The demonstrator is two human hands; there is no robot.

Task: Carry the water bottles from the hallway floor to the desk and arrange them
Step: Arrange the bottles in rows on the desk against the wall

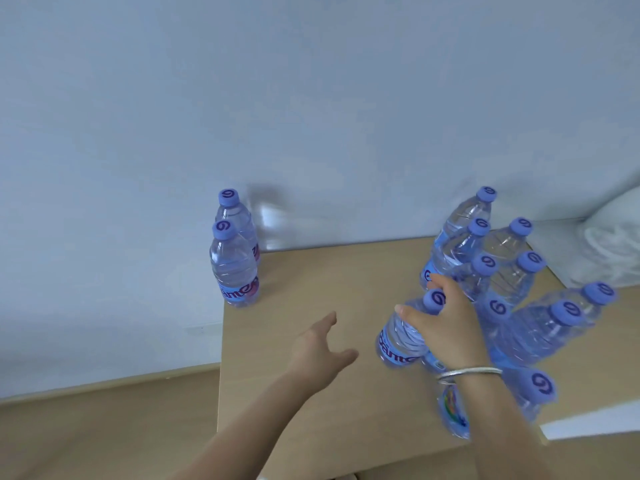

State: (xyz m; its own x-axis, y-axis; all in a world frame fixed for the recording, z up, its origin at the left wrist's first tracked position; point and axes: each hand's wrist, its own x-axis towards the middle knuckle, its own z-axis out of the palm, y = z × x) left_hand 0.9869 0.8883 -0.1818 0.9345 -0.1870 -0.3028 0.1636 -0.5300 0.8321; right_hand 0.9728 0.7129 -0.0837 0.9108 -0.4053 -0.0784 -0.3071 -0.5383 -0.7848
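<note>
Pale wall [311, 98] backs the wooden desk [311, 393], where two bottles [232, 268] stand at its left edge, a cluster of bottles [512, 271] crowds the right, the right hand [446, 327] grips a bottle [401, 337] near its cap, and the left hand [318, 348] hovers spread, holding nothing.

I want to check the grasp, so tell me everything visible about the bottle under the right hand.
The bottle is clear ribbed plastic with a purple cap bearing a swirl mark and a blue label with dark lettering. It stands on the desk, at the left edge of the big cluster. The right hand grips its shoulder from above, fingers curled round the neck. Its contents look like water.
</note>
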